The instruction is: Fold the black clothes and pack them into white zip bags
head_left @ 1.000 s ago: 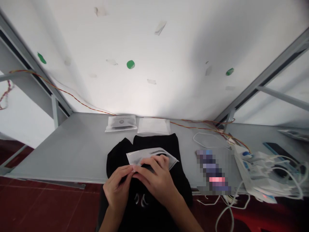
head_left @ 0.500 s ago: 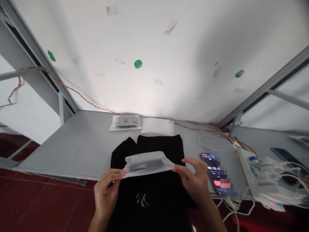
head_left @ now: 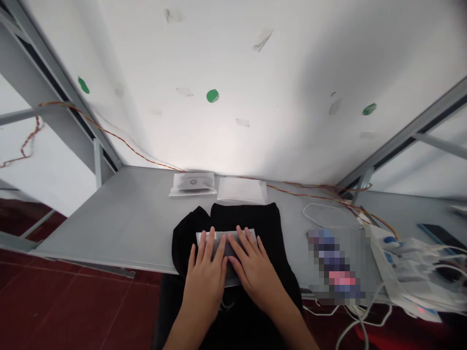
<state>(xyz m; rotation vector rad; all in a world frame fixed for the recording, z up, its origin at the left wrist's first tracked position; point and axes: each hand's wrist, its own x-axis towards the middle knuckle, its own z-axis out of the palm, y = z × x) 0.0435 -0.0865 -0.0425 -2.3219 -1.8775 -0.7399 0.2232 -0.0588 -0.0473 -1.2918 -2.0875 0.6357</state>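
Note:
A black garment (head_left: 262, 223) lies on the grey table (head_left: 127, 223) and hangs over its front edge. A frosted plastic bag (head_left: 228, 237) with something dark inside lies on the garment. My left hand (head_left: 205, 272) and my right hand (head_left: 253, 265) both rest flat on the bag, side by side, fingers stretched out and pointing away from me. The hands cover most of the bag.
Two more flat plastic bags, one printed (head_left: 192, 183) and one plain (head_left: 242, 190), lie at the back of the table by the white wall. A phone (head_left: 333, 265), white cables (head_left: 324, 214), a power strip (head_left: 401, 265) and red-yellow wires (head_left: 310, 194) crowd the right side.
The hands held the bag up by its two ends half a second ago. It now lies on the garment with both palms pressed flat on it.

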